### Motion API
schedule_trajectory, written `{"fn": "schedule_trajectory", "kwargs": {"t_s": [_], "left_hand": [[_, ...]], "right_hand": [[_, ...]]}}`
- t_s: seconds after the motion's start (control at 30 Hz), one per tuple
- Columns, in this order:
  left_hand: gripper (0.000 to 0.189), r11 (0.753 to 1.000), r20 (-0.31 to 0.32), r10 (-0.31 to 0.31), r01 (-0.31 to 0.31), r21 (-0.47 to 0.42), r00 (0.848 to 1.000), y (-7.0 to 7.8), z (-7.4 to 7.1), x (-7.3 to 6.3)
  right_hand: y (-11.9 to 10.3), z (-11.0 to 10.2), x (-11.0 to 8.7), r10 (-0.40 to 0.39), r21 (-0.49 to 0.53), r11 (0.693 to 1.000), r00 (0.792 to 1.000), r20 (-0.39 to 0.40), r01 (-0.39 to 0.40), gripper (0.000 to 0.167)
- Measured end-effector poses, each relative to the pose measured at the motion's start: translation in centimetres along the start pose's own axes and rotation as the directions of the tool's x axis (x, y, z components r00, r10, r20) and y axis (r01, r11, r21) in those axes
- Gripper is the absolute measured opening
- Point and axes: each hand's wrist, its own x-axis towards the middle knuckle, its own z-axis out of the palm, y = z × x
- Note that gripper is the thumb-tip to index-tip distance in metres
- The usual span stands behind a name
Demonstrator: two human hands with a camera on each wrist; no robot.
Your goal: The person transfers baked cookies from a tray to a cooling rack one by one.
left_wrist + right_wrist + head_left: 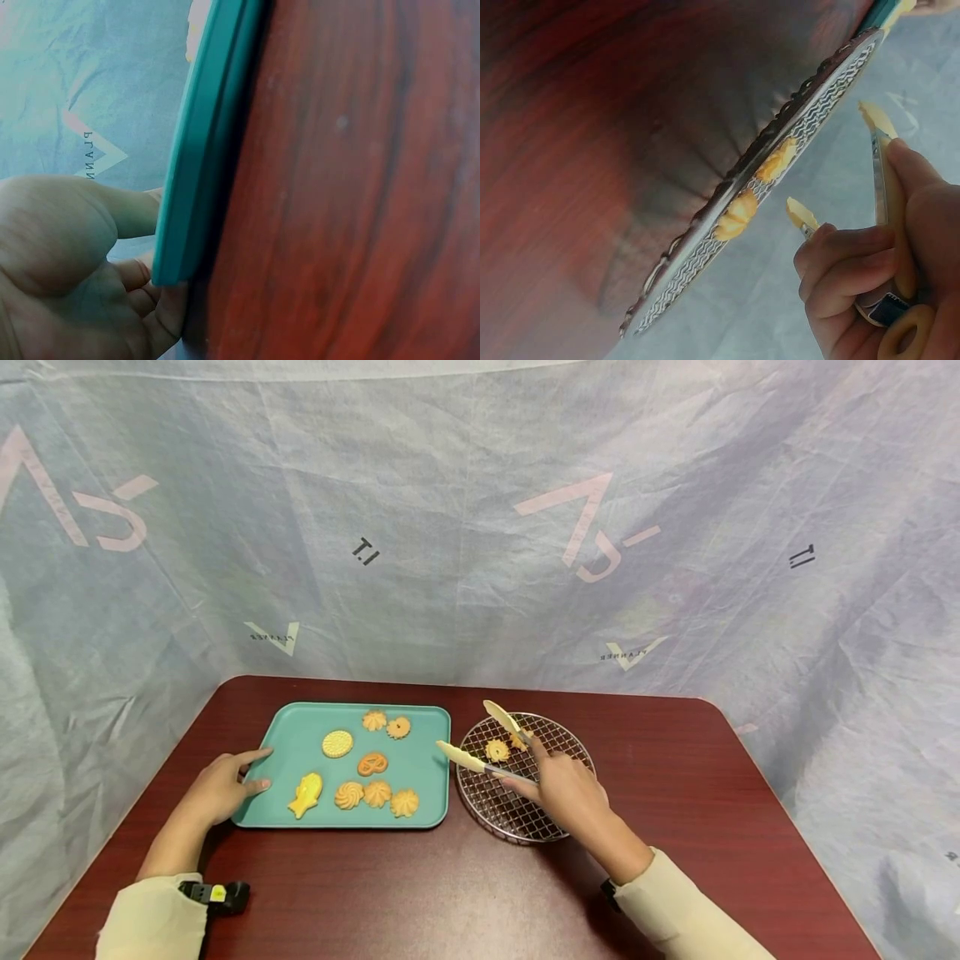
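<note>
Worktop of dark red-brown wood grain. Turquoise rectangular tray with rounded corners on it, toward 9 o'clock of the head view.

Clock positions on tray: yellow glossy fish-shaped biscuit at 8; pale yellow round biscuit with patterned face near 12; two flower-edged golden biscuits, one plain-centred, one with a ring-like centre, side by side at 1; brown pretzel-shaped biscuit at 3, close in to the middle; row of three swirled golden biscuits from 6 round to 4.

Round metal wire rack just beside the tray's 3 o'clock edge. Carries two ruffled golden biscuits, near 11 and 12; the latter partly hidden.

Cream-tipped metal tongs above the rack, arms spread, nothing between the tips. One tip reaches toward 10 o'clock, over the tray's rim; the other toward 11.

Right hand: grip closed round the tongs. Left hand: at the tray's 9 o'clock edge, thumb and forefinger apart, laid over the rim, loosely extended.
</note>
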Motion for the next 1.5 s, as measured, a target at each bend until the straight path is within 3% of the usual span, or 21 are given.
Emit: {"fn": "schedule_trajectory", "kwargs": {"t_s": [0.3, 0.97, 1.5], "left_hand": [[0.058, 1.0, 0.001, -0.001, 0.001, -0.006, 1.0, -0.2, 0.2, 0.0], [0.058, 1.0, -0.004, 0.005, -0.005, -0.002, 1.0, -0.2, 0.1, 0.1], [0.058, 1.0, -0.002, 0.001, -0.001, 0.005, 1.0, -0.3, 0.1, 0.2]], "right_hand": [[-0.8, 0.4, 0.5, -0.035, 0.005, 0.999, 0.999, 0.002, 0.035, 0.094], [-2.8, 1.1, 1.8, -0.027, 0.019, 0.999, 0.997, 0.072, 0.026, 0.092], [-4.9, 1.6, 2.8, -0.066, -0.058, 0.996, 0.994, 0.085, 0.071, 0.089]]}}
